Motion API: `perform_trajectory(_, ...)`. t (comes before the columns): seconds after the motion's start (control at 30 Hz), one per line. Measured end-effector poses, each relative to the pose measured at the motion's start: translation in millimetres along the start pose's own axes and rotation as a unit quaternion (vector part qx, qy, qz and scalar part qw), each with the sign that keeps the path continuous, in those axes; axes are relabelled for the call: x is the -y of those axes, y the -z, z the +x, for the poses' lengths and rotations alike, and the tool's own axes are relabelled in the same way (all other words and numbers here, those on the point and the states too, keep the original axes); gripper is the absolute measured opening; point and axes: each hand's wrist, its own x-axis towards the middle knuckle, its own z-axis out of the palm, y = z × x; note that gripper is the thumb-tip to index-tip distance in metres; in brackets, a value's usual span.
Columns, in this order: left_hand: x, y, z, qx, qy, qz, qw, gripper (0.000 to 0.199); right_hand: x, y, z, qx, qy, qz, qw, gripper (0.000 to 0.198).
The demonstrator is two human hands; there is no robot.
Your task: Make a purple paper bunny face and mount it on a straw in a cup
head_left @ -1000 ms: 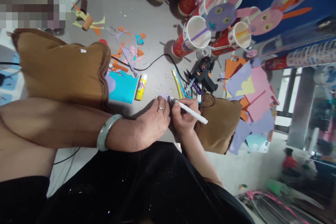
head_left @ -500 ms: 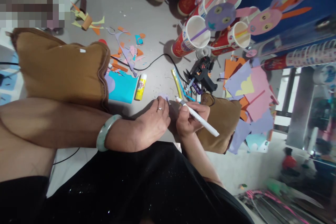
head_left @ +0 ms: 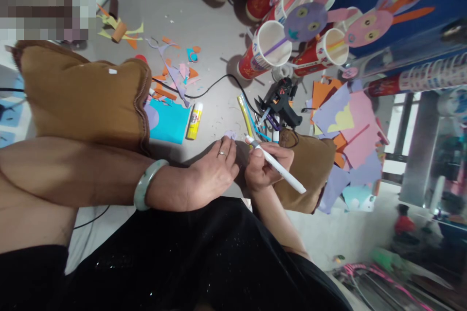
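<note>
My left hand (head_left: pixel 215 170) lies over the table, ring on one finger and pale green bangle at the wrist. Its stretched fingers rest at the near edge of a small light purple paper piece (head_left: pixel 230 134), partly covering it. Pen-grip fashion, my right hand (head_left: pixel 266 167) is closed on a white marker (head_left: pixel 282 170), whose tip points to the table just right of the purple paper. Dark marks, too small to read, show on that paper. A yellow glue stick (head_left: pixel 194 121) stands close to my left hand, beside a blue paper sheet (head_left: pixel 170 121).
A black glue gun (head_left: pixel 282 102) with its cable lies beyond my right hand. Brown cushions (head_left: pixel 87 95) flank both arms. Red paper cups (head_left: pixel 248 60) with paper animal faces stand at the back. Paper scraps (head_left: pixel 178 70) lie left, coloured sheets (head_left: pixel 359 131) right.
My left hand has shifted slightly right and nearer to me, baring a little more of the purple paper. The marker in my right hand has moved very slightly to the right.
</note>
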Motion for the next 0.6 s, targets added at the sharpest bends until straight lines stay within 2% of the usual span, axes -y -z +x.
perform_trajectory(0.07,-1,-3,-1,-0.006,-0.004,0.004,1.0,0.039,0,0,0,0.0,-0.001,0.005,1.0,0.014)
perform_trajectory(0.27,-10,-20,-7,-0.083,0.011,0.042,0.996,0.038,3,0,3,0.006,0.002,0.008,1.0,0.011)
perform_trajectory(0.6,-12,-21,-15,-0.1,0.027,0.062,0.993,0.043,1,-1,0,0.05,-0.039,0.022,0.998,0.012)
